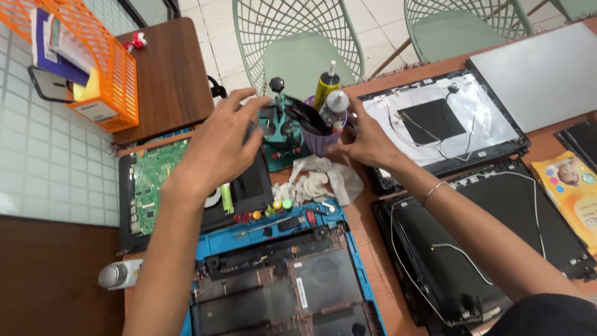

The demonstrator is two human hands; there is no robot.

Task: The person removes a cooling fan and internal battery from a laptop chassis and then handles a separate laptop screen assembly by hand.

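- My left hand (217, 146) hovers with fingers spread and holds nothing, just above the teal clamp stand (280, 127) at the back of the worktop (367, 249).
- My right hand (368, 144) rests against the side of the purple tool cup (320, 140), fingers loosely curved; I cannot tell whether it truly grips the cup.
- The cup stands upright beside the stand, with a black tool and two bottles in or behind it.
- A crumpled cloth (323, 177) lies just in front of the cup.
- The work looks well along on teardown: the laptop base (280, 292) lies opened on the blue mat (273, 227), and the green circuit board (152, 183) sits apart to the left.
- Two screen lids (435, 121) with loose cables lie to the right; I judge that reassembly has not started.
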